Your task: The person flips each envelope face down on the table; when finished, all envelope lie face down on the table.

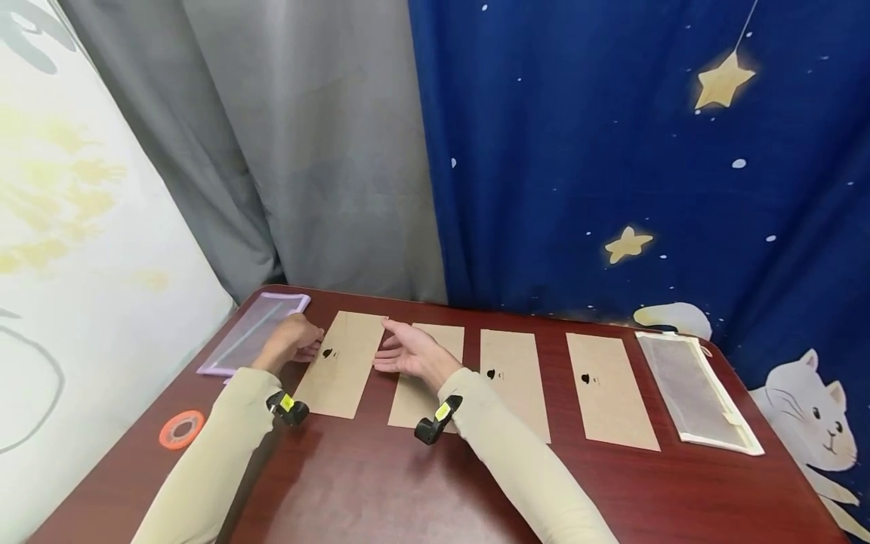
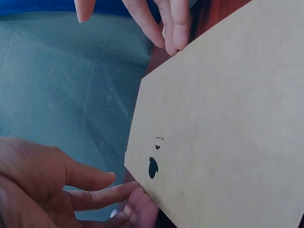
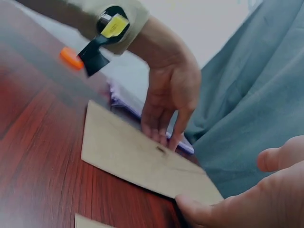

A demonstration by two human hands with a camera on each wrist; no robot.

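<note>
The leftmost kraft-paper booklet (image 1: 349,363), tan with a small black hat-like print, lies flat between both hands. My left hand (image 1: 294,337) is at its left edge; in the left wrist view, the fingertips (image 2: 135,187) meet that edge while the thumb stays apart. From the other side, my right hand (image 1: 411,353) has its straight fingers at the booklet's right edge, thumb held away. The right hand and forearm partly cover a second booklet (image 1: 438,341). Two more booklets, a third (image 1: 519,370) and a fourth (image 1: 608,393), lie farther right in the row.
A purple-edged mesh zip pouch (image 1: 238,340) lies behind the left hand, and an orange tape roll (image 1: 181,430) sits at the left. A white-edged mesh pouch (image 1: 700,389) is at the table's right end. Grey and blue curtains (image 1: 326,151) hang along the back edge.
</note>
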